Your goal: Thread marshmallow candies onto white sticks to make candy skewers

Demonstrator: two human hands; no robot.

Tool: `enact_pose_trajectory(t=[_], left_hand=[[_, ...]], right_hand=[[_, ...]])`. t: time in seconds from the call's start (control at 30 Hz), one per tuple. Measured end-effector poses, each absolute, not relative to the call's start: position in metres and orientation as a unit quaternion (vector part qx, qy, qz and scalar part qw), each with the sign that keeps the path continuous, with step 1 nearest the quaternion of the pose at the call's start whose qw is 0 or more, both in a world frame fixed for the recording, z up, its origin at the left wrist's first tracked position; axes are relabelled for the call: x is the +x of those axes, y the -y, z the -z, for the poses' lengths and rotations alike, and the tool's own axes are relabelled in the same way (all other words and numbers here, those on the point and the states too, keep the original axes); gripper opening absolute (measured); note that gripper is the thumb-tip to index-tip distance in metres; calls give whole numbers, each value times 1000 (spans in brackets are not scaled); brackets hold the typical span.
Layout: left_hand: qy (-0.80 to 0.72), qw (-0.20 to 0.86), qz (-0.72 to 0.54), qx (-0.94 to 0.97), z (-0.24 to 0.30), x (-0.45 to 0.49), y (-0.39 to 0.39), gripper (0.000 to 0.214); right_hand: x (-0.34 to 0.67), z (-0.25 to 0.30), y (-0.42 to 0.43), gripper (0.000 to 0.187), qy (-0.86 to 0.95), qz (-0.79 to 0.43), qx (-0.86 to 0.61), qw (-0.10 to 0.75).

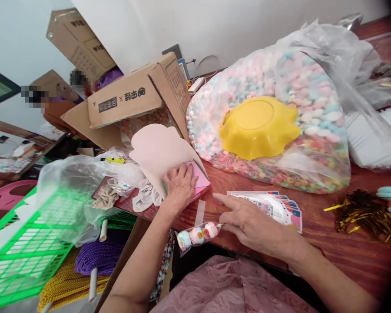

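Note:
My left hand lies palm down with spread fingers on a pink box-like pad at the table's front edge. A large pale pink scalloped sheet rises beside that hand. My right hand has one finger stretched out to the left. Its lower fingertips are closed at the gathered end of a small clear packet of marshmallow candy, which sticks out past the table edge. The exact grip is partly hidden. Just beyond this hand, several printed cards lie fanned out.
A big clear bag of pastel candy carries an upturned yellow bowl. Behind the pink sheet stands an open cardboard box. Gold ties lie at right. Left are a green crate, purple cords and a yellow cutter.

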State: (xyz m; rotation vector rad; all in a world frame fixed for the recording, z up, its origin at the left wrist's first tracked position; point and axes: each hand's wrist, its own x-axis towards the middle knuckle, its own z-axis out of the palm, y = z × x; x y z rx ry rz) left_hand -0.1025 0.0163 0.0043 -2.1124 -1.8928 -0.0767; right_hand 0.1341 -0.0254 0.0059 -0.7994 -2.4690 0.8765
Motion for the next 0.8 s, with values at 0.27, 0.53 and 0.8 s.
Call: enact_pose_trajectory(t=[0.27, 0.53, 0.8], left_hand=[[652, 46, 7, -757, -16, -104, -15, 65], [595, 12, 3, -804, -19, -95, -2, 83], [636, 28, 55, -769, -5, -80, 27, 75]], right_hand=[[136, 19, 36, 12, 580, -592, -291, 478], [128, -4, 39, 11, 496, -573, -341, 556], [101, -17, 22, 10, 544, -477, -395, 565]])
